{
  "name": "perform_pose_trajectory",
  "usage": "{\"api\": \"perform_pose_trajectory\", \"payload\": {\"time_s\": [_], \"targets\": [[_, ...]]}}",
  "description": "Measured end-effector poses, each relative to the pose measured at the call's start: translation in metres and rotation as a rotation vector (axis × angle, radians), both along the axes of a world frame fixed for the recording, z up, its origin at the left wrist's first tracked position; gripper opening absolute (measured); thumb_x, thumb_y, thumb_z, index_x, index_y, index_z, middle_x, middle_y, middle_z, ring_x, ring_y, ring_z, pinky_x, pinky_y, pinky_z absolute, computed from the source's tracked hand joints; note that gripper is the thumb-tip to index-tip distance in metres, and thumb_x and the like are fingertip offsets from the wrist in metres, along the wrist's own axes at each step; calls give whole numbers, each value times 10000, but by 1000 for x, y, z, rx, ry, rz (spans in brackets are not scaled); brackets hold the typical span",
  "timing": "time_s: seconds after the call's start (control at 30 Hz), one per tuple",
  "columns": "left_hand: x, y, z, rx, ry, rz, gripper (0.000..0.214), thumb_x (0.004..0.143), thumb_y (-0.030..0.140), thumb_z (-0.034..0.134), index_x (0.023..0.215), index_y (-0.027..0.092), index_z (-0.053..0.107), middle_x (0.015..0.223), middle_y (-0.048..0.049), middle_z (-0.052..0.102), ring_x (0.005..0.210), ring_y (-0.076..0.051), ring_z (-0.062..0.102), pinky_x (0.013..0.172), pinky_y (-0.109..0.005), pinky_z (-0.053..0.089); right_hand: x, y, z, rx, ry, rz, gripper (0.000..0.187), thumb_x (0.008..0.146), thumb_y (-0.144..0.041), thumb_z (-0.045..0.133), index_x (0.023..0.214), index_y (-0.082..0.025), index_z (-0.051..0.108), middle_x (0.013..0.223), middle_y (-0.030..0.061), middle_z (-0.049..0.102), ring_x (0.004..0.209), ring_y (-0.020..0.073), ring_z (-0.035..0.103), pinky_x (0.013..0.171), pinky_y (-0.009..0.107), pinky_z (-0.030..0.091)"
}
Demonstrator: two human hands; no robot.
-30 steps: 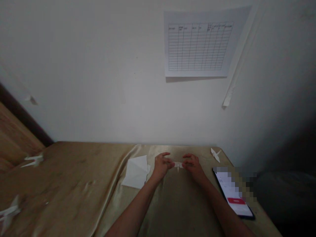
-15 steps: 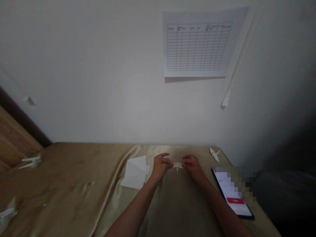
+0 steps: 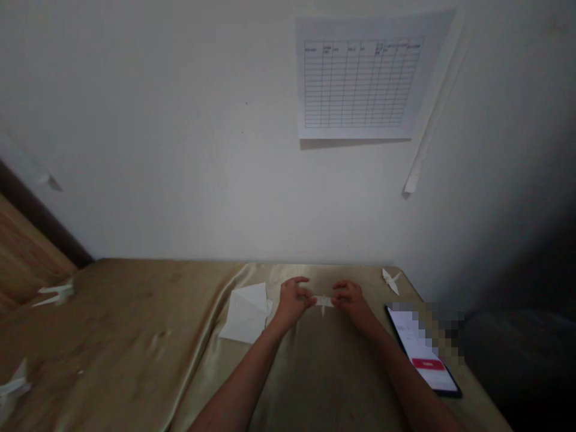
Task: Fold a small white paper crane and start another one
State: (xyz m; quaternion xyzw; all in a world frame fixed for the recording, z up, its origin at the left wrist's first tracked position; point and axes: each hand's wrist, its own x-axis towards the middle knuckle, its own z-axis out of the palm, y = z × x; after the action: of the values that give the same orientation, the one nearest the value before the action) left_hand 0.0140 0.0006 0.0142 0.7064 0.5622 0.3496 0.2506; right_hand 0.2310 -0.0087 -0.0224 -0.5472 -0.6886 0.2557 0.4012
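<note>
A small white folded paper crane is stretched sideways between my two hands, low over the gold tablecloth. My left hand pinches its left end between thumb and fingers. The other end is held in the pinch of my right hand. A thin folded point of the crane sticks out toward me from its middle. Left of my left hand lie creased white paper sheets, partly behind my forearm.
Another paper crane lies at the back right corner, above a phone with a lit screen. More folded cranes rest at the far left and lower left. A printed table sheet hangs on the wall.
Both hands keep their grip on the crane and have hardly moved. The whole view has shifted very slightly.
</note>
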Motion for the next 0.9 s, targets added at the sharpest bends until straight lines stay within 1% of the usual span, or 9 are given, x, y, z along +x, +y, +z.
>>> {"api": "perform_pose_trajectory", "payload": {"time_s": [0.1, 0.2, 0.3, 0.43, 0.57, 0.7, 0.8, 0.9], "targets": [[0, 1, -4, -6, -7, -1, 51, 684, 238, 802, 656, 227, 762, 1270, -35, 653, 1252, -283, 490, 1115, -480, 339, -1, -1, -1, 12, 27, -22, 116, 776, -298, 646, 721, -242, 731, 1164, 76, 602, 1202, 268, 435, 1078, 451, 334], [-2, 1, -6, 17, 39, -13, 53, 683, 264, 811, 677, 238, 765, 1280, -30, 647, 1264, -282, 481, 1122, -476, 333, -1, -2, -3, 7, 22, -9, 101, 765, -299, 655, 715, -242, 722, 1153, 72, 606, 1197, 268, 440, 1080, 448, 337], [-3, 1, -8, 38, 102, -43, 91, 681, 318, 818, 716, 248, 770, 1341, -28, 614, 1299, -290, 450, 1136, -476, 320, -1, -3, -3, 1, 3, 4, 114, 774, -316, 655, 716, -238, 716, 1140, 70, 612, 1178, 262, 454, 1085, 452, 329], [-2, 3, -13, 37, 151, -63, 136, 715, 367, 798, 814, 274, 783, 1419, -21, 560, 1347, -298, 403, 1153, -497, 279, -3, -5, -3, 21, 5, 4, 135, 789, -335, 647, 728, -235, 713, 1150, 75, 606, 1189, 260, 448, 1088, 448, 323], [0, 4, -18, 38, 156, -57, 144, 726, 383, 788, 832, 287, 781, 1399, -13, 581, 1352, -310, 399, 1135, -526, 281, -6, -6, -2, 33, 2, 8, 148, 811, -351, 633, 763, -244, 723, 1143, 77, 607, 1195, 261, 444, 1104, 456, 309], [2, 5, -21, 71, 135, -41, 128, 736, 364, 779, 837, 286, 778, 1371, -14, 603, 1324, -289, 442, 1121, -497, 306, -8, -6, -2, 71, 10, -1, 168, 821, -396, 645, 808, -257, 739, 1127, 72, 618, 1195, 262, 456, 1116, 466, 296], [2, 4, -22, 88, 126, -40, 125, 742, 367, 776, 837, 286, 776, 1361, -14, 611, 1311, -284, 454, 1118, -494, 308, -10, -6, -3, 82, 17, 28, 202, 829, -439, 647, 830, -262, 745, 1118, 71, 623, 1179, 254, 472, 1105, 452, 307], [3, 3, -22, 72, 137, -43, 131, 742, 378, 775, 830, 282, 776, 1366, -15, 608, 1318, -291, 443, 1123, -508, 294, -11, -6, -4, 73, 10, 59, 219, 839, -449, 641, 813, -255, 738, 1107, 71, 623, 1175, 246, 470, 1098, 435, 311]]}}
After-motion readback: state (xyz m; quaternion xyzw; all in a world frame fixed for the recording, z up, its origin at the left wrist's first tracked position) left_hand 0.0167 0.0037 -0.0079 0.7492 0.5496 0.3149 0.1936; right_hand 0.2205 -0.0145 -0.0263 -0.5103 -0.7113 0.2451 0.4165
